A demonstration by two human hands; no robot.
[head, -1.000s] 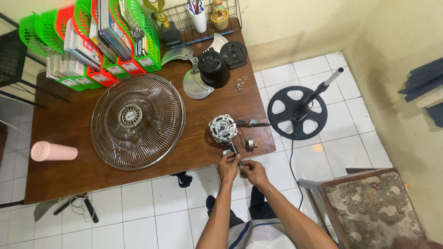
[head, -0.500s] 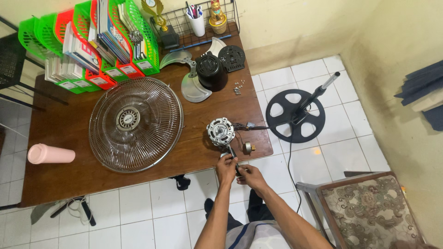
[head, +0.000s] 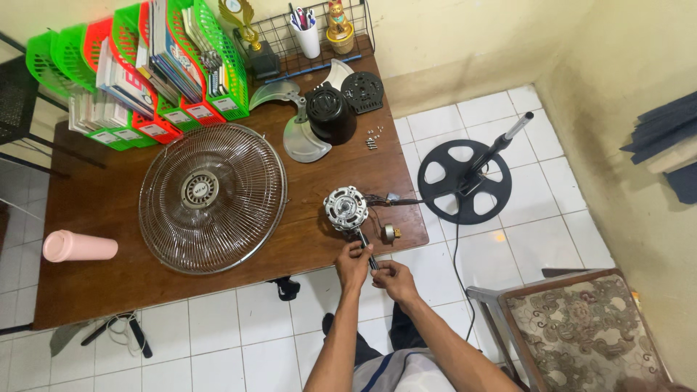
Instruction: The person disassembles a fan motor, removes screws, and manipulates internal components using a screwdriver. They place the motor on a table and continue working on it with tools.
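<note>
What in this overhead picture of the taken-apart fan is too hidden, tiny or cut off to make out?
- Head view: what the left hand and right hand pinch at the fan motor shaft is covered by fingers.
- The screws are too small to count.
- The padded chair is cut off by the bottom edge.
- The black object under the wooden table is half hidden by its edge.

A silver fan motor (head: 345, 208) is set on the brown table (head: 109, 283), near its front right corner, with its round ribbed face turned up. Its dark shaft (head: 365, 243) is pointed past the front edge (the tip is hidden by fingers). Dark wires (head: 396, 201) are trailed from it toward the right edge.
</note>
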